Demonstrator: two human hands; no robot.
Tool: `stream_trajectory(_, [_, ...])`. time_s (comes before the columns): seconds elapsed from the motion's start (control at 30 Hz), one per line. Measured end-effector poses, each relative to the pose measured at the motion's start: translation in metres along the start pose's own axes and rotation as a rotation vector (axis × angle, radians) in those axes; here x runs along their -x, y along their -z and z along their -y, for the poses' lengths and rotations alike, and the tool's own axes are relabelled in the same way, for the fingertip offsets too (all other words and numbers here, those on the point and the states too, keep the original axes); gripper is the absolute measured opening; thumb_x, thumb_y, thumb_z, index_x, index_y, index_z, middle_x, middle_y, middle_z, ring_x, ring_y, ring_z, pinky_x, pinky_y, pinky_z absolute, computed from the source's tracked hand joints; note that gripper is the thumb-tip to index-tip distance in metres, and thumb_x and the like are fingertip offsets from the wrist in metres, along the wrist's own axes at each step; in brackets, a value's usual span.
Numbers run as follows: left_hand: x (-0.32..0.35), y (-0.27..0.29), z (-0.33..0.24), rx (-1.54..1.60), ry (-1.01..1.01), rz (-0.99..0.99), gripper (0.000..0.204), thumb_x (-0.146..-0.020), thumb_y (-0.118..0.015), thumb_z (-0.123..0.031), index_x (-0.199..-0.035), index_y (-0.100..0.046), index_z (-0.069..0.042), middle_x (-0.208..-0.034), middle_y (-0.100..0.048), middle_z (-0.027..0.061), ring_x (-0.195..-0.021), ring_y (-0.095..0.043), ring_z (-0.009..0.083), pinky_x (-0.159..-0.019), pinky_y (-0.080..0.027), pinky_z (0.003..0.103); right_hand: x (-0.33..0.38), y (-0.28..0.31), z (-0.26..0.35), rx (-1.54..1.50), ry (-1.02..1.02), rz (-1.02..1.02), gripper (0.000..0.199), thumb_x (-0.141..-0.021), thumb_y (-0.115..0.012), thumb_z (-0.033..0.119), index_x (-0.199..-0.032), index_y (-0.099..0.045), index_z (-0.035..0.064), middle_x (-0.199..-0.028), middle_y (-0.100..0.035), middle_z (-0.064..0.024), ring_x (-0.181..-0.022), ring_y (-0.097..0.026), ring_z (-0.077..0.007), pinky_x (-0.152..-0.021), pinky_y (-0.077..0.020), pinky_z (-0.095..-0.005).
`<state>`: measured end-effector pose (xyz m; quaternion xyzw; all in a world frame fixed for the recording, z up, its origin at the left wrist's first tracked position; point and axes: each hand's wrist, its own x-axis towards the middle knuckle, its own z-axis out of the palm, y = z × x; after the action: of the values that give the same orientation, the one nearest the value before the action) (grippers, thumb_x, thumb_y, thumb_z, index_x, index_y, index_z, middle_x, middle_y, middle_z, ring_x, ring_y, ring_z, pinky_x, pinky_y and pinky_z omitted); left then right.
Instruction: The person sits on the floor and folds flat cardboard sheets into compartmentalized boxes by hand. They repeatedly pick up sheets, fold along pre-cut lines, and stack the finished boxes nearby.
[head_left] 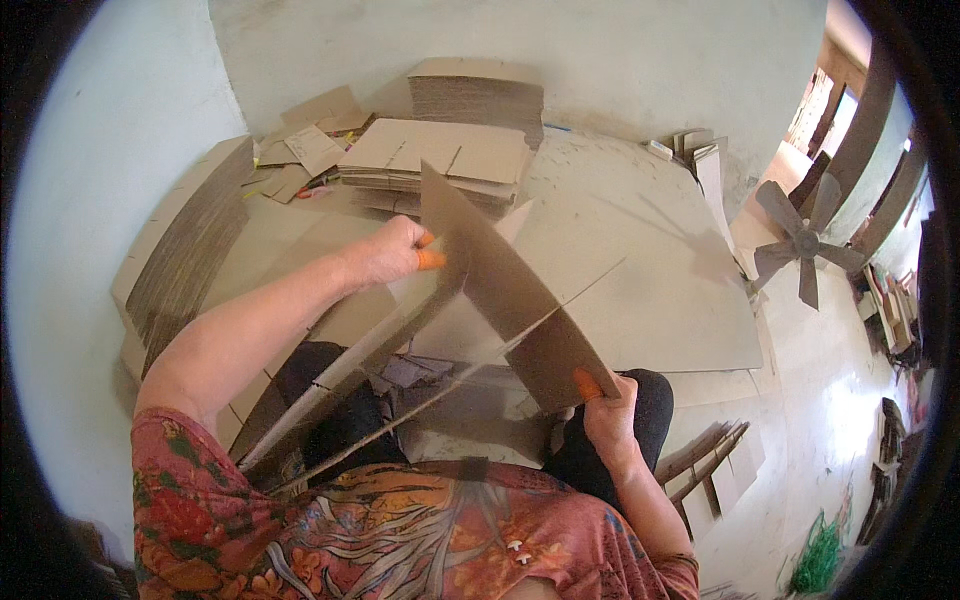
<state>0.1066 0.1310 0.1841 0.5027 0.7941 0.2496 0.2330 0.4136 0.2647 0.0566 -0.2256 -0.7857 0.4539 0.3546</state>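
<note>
A folded brown cardboard piece [520,300] is held up in front of me. One broad panel slants from the upper middle down to the right; narrower parts run toward my lower left. My left hand [395,250], with orange covers on its fingertips, is closed at the panel's upper left edge. At the panel's lower right end, my right hand [610,410] grips the cardboard, an orange-covered thumb lying on its face. Thin edges of the cardboard are smeared by motion. Behind it lies a stack of flat cardboard sheets [430,150].
A tall cardboard stack [475,95] stands against the wall, and a long leaning stack [190,250] at left. A large pale board [650,290] covers the floor ahead. A fan [807,242] stands at right. More slotted cardboard [715,470] and green string [818,555] lie lower right.
</note>
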Motion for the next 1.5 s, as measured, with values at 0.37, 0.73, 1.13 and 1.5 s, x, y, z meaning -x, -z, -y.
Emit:
stream_trajectory(0.37, [-0.085,0.020,0.045,-0.326,-0.095,-0.292,0.060,-0.085,-0.062,-0.046,-0.116,-0.056,0.005,-0.111,-0.063,0.0151,-0.104,-0.060,0.0272,-0.087,-0.048,0.034,-0.037,0.052,-0.018,0.202,-0.087,-0.301,0.009,-0.081,-0.060,0.004,-0.076,-0.059,-0.0044,-0.065,-0.058,-0.0223,-0.055,-0.055,-0.0179,-0.054,-0.0448,-0.0346])
stream_trajectory(0.73, [-0.206,0.000,0.076,-0.277,-0.149,-0.314,0.043,-0.087,-0.060,-0.025,-0.121,-0.053,0.002,-0.123,-0.053,0.0221,-0.110,-0.054,0.0344,-0.090,-0.045,0.043,-0.067,0.068,-0.055,0.287,-0.153,-0.400,0.023,-0.085,-0.061,0.014,-0.079,-0.062,-0.0079,-0.062,-0.059,-0.0192,-0.057,-0.054,-0.0178,-0.055,-0.0449,-0.0372])
stream_trajectory(1.13, [-0.172,0.038,0.076,0.055,-0.179,-0.284,0.018,-0.082,-0.065,-0.016,-0.092,-0.069,-0.002,-0.088,-0.069,0.0118,-0.080,-0.064,0.0182,-0.073,-0.048,0.032,-0.082,0.075,0.009,0.413,0.284,-0.585,0.041,-0.082,-0.068,0.011,-0.118,-0.056,-0.0005,-0.114,-0.060,-0.0207,-0.105,-0.059,-0.0305,-0.089,-0.0456,-0.0377])
stream_trajectory(1.5, [-0.068,-0.041,-0.055,0.193,-0.741,-0.472,0.026,-0.083,-0.061,0.000,-0.109,-0.063,-0.002,-0.107,-0.065,0.0092,-0.094,-0.062,0.0164,-0.086,-0.048,0.029,-0.078,0.055,0.053,-0.992,-0.194,-0.063,0.037,-0.093,-0.054,0.017,-0.118,-0.049,-0.0095,-0.108,-0.061,-0.0220,-0.092,-0.064,-0.0259,-0.077,-0.0525,-0.0334])
